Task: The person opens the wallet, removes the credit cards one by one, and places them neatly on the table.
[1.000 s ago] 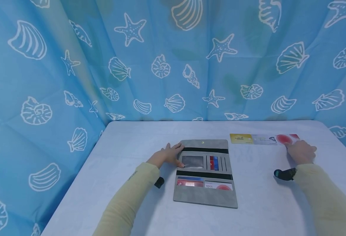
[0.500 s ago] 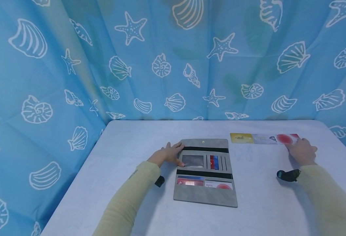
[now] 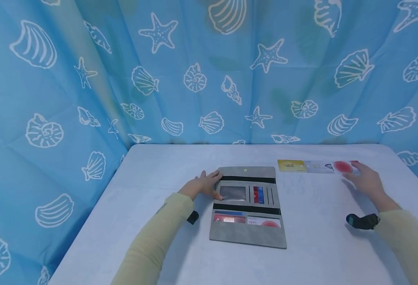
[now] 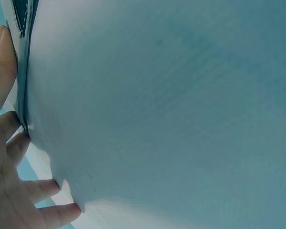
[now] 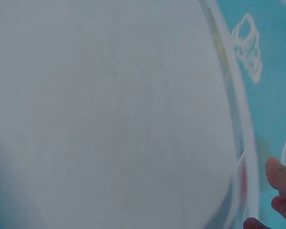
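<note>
Red-circled card (image 3: 342,166) lies just left of the right hand (image 3: 368,183), seemingly touching.

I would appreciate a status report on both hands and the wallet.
Left hand on left edge of wallet. Right hand at loose red-circle card, grip unclear. Wallet lying open. No obstruction seen.

The left hand (image 4: 9,179) comes in at the left border, fingers spread and lit from the side. Its thumb lies along a narrow, dark-edged strip of the wallet (image 4: 23,76), with pale stitching near the top. Two fingers meet the wallet's lower end; the other two appear to rest their tips on the tablecloth (image 4: 162,119), which fills most of the view in dim blue-grey. Blue curtain (image 4: 26,172) shows between the fingers.
</note>
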`<state>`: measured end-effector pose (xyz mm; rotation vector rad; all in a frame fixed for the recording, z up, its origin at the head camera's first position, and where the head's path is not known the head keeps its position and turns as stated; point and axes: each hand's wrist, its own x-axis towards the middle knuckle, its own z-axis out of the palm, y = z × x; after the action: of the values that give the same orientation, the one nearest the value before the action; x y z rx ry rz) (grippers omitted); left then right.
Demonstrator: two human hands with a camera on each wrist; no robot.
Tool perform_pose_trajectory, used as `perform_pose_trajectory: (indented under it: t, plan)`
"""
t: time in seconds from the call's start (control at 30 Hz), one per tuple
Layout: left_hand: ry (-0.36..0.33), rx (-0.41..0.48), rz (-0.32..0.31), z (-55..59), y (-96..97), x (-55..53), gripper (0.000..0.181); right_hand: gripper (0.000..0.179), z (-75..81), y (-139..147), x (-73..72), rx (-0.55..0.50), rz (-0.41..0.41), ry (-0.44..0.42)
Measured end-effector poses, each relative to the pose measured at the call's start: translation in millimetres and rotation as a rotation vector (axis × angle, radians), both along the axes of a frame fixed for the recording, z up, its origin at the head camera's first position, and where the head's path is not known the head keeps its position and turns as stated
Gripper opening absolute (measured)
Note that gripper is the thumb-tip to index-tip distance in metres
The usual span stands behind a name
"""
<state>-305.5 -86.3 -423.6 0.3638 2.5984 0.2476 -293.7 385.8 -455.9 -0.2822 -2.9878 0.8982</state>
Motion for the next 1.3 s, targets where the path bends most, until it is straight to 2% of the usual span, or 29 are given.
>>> perform_pose_trajectory:
  t: [0.13, 0.2, 0.23, 0.4, 0.53, 0.6, 0.7, 0.83, 0.93, 1.03, 1.17, 1.3]
  plan:
    - [-0.003, -0.002, 0.0, -0.2, -0.2, 0.4, 0.089, 0.074, -18.4, 0.3, -13.9, 0.001, 0.03, 0.072]
    - [-0.001, -0.003, 0.002, -0.3, -0.2, 0.7, 0.089, 0.075, -19.0, -5.3, -16.7, -0.023, 0.047, 0.086]
    - [-0.002, -0.001, 0.001, -0.3, -0.3, 0.6, 0.089, 0.075, -15.7, -11.7, -14.8, -0.021, 0.047, 0.096]
    - [-0.003, -0.001, -0.004, 0.2, -0.5, 0.8, 0.089, 0.07, 21.0, -55.7, 10.8, -0.081, 0.099, 0.115]
    - [-0.001, -0.005, -0.015, 0.8, -0.9, 0.9, 0.089, 0.066, 33.7, -78.1, 22.0, -0.12, 0.156, 0.129]
    - [0.0, -0.005, -0.018, 0.6, -0.9, 0.8, 0.089, 0.064, 32.8, -86.2, 22.3, -0.105, 0.146, 0.124]
    - [-0.002, -0.007, -0.02, -0.1, -0.9, 0.6, 0.089, 0.064, 21.2, -92.1, 15.3, -0.081, 0.161, 0.128]
    - [-0.003, -0.005, -0.015, -0.1, -0.9, 1.0, 0.088, 0.064, -11.3, -95.5, -0.7, -0.041, 0.207, 0.194]
    - [-0.002, -0.002, -0.012, 1.1, -0.7, 1.5, 0.088, 0.064, -26.4, -107.5, -2.6, -0.029, 0.228, 0.205]
    - [-0.001, -0.001, -0.013, 2.3, -0.2, 1.7, 0.088, 0.062, -13.0, -132.5, 12.6, -0.07, 0.263, 0.153]
    - [0.001, -0.001, 0.003, 2.3, 0.1, 1.2, 0.088, 0.058, 17.9, -167.4, 36.2, -0.11, 0.315, 0.093]
    - [0.0, -0.001, 0.014, 1.5, 0.2, 1.0, 0.088, 0.054, 26.0, -187.5, 44.0, -0.105, 0.355, 0.048]
